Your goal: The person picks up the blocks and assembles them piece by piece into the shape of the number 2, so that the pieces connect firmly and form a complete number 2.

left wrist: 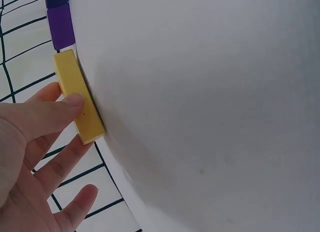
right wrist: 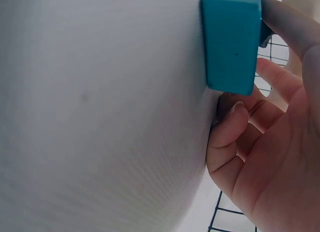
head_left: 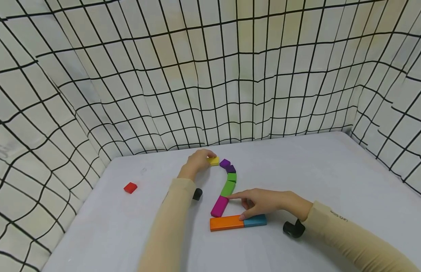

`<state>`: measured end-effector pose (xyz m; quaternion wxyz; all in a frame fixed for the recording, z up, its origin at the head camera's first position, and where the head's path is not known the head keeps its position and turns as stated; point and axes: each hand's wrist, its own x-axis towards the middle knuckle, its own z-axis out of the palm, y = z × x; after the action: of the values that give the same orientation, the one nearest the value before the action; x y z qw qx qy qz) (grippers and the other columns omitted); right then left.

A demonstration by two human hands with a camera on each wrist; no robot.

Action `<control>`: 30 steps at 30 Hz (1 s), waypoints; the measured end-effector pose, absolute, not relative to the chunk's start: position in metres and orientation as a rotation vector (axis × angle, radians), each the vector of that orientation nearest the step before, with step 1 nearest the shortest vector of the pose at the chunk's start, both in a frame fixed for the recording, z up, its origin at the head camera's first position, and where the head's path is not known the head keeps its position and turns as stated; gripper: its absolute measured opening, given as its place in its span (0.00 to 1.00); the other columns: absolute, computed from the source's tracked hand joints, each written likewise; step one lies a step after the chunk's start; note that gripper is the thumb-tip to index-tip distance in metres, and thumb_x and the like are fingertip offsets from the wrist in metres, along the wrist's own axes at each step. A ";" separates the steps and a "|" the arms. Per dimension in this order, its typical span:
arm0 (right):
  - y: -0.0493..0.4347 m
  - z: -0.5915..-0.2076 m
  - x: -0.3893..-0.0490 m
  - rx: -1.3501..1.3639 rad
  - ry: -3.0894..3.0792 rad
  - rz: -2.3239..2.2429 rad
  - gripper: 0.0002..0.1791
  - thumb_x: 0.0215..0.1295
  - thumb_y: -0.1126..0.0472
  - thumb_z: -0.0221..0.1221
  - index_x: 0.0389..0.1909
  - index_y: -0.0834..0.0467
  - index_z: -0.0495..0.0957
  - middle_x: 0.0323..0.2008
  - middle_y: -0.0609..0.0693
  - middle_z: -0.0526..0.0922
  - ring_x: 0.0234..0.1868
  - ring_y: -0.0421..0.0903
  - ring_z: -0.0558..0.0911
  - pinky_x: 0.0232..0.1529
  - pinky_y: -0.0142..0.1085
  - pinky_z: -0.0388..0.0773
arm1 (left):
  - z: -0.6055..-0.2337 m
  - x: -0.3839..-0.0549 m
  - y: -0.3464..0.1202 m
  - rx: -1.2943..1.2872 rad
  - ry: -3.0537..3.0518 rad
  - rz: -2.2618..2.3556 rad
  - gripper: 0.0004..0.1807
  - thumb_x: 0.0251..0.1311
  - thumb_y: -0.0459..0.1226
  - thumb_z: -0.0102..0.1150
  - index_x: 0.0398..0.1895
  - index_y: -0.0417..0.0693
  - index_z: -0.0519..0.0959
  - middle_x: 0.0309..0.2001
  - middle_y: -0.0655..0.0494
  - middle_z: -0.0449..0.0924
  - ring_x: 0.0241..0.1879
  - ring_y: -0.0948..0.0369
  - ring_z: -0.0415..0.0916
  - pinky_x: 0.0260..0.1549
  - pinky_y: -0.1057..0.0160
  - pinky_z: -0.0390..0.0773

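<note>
My left hand [head_left: 196, 162] pinches a yellow block [left wrist: 80, 99] between thumb and fingers at the far end of a curved row of blocks. Beside it lie a purple block [head_left: 225, 163] and a dark purple block [head_left: 231, 169]. A short green block [head_left: 232, 177], a longer green block [head_left: 228, 188] and a magenta block [head_left: 219, 206] continue the row toward me. My right hand [head_left: 264, 201] reaches its index fingertip to the magenta block's upper end. Its thumb touches where an orange block [head_left: 225, 223] meets a blue block [head_left: 256, 220]; the other fingers curl under the palm.
A red block [head_left: 130, 187] lies apart on the left of the white table [head_left: 319, 166]. Black wrist cameras show below the left wrist [head_left: 198, 194] and the right wrist [head_left: 294, 229]. White walls with black netting [head_left: 230, 75] enclose the table's back and sides.
</note>
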<state>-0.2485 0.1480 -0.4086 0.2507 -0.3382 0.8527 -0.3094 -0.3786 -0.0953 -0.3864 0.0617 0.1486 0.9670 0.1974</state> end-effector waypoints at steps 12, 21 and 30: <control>0.147 -0.407 -0.248 -0.906 2.322 -0.845 0.38 0.66 0.51 0.70 0.76 0.43 0.68 0.30 0.43 0.74 0.32 0.39 0.74 0.34 0.31 0.68 | -0.387 -0.378 -0.093 0.463 2.931 0.599 0.23 0.67 0.25 0.55 0.63 0.49 0.82 0.65 0.50 0.78 0.69 0.48 0.68 0.67 0.40 0.62; 0.148 -0.406 -0.247 -0.906 2.318 -0.849 0.38 0.66 0.51 0.69 0.76 0.45 0.68 0.30 0.42 0.74 0.32 0.38 0.73 0.34 0.30 0.68 | -0.385 -0.374 -0.092 0.456 2.923 0.607 0.23 0.67 0.25 0.54 0.63 0.48 0.82 0.66 0.49 0.77 0.69 0.48 0.67 0.67 0.40 0.62; 0.148 -0.406 -0.247 -0.912 2.321 -0.849 0.38 0.66 0.50 0.69 0.76 0.45 0.68 0.29 0.42 0.73 0.31 0.38 0.73 0.34 0.30 0.67 | -0.386 -0.375 -0.091 0.457 2.922 0.596 0.23 0.67 0.25 0.54 0.63 0.48 0.81 0.66 0.48 0.77 0.69 0.47 0.67 0.67 0.42 0.63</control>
<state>-0.2465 0.1483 -0.4061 0.2510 -0.3350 0.8529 -0.3120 -0.3750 -0.0909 -0.3861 0.0623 0.1511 0.9666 0.1972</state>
